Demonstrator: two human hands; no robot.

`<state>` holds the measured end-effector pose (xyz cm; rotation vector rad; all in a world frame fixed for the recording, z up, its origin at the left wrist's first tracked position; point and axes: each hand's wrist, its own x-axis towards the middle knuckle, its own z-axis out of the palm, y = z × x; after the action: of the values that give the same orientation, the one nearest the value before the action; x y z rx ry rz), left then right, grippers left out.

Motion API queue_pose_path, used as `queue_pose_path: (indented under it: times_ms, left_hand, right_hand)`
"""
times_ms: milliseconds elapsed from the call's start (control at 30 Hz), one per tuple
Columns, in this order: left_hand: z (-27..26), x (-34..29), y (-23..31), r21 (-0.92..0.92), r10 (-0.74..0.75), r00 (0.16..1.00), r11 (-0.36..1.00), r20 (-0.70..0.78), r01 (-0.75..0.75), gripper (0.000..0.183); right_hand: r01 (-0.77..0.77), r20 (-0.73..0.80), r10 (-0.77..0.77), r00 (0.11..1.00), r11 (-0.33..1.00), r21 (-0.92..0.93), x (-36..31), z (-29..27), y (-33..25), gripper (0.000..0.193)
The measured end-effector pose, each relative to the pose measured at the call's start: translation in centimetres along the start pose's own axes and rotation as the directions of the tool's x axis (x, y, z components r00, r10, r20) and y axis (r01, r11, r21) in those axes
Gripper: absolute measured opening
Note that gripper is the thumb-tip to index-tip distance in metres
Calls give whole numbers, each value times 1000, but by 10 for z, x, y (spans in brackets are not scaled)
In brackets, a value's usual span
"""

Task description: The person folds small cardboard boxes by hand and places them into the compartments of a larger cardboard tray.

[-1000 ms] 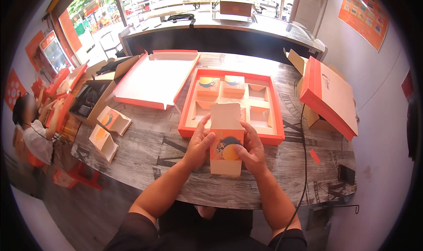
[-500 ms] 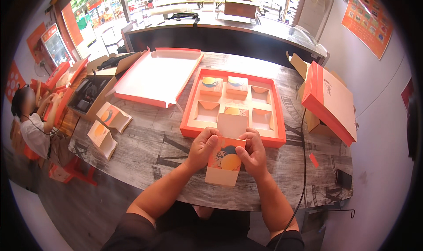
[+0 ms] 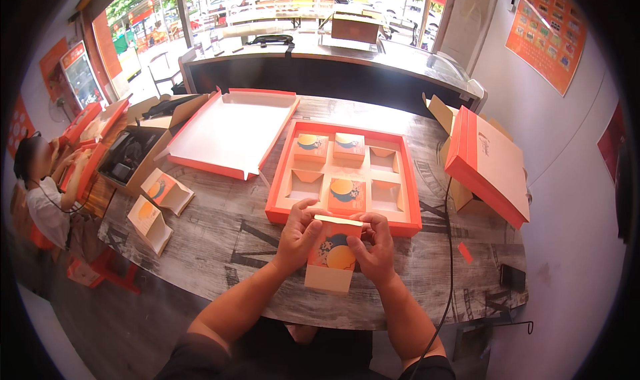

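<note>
Short black sleeves (image 3: 195, 358) leave forearms (image 3: 239, 307) and hands (image 3: 297, 239) bare.

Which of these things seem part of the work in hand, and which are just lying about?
Likely part of the work:
patterned box between left hand and right hand
divided red tray
three small boxes inside it
perhaps two patterned cartons at left

Apparently just lying about:
red scrap
dark flat object at right
open cardboard box
</note>
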<state>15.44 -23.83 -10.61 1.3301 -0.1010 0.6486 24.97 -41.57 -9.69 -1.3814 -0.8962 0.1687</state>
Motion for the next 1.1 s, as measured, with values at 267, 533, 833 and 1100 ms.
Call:
queue_pose_path:
  times_ms: [267,533,833,1100]
  left_hand:
    - [-2,-5,-2,-83,-162,986,983,33,164,35]
    - [-3,-7,0,29,-178,984,984,4,178,38]
    - [-5,-9,-9,102,-139,990,985,18,137,36]
    - [-6,-10,-12,101,-139,990,986,18,137,30]
  right_hand:
    - [186,27,-184,983,963,-195,4,3,1,36]
    - [107,62,-106,992,994,-19,3,1,-4,26]
    - [17,38,-25,999,983,181,3,5,-7,10]
    - [-64,78,51,996,982,178,0,4,-13,12]
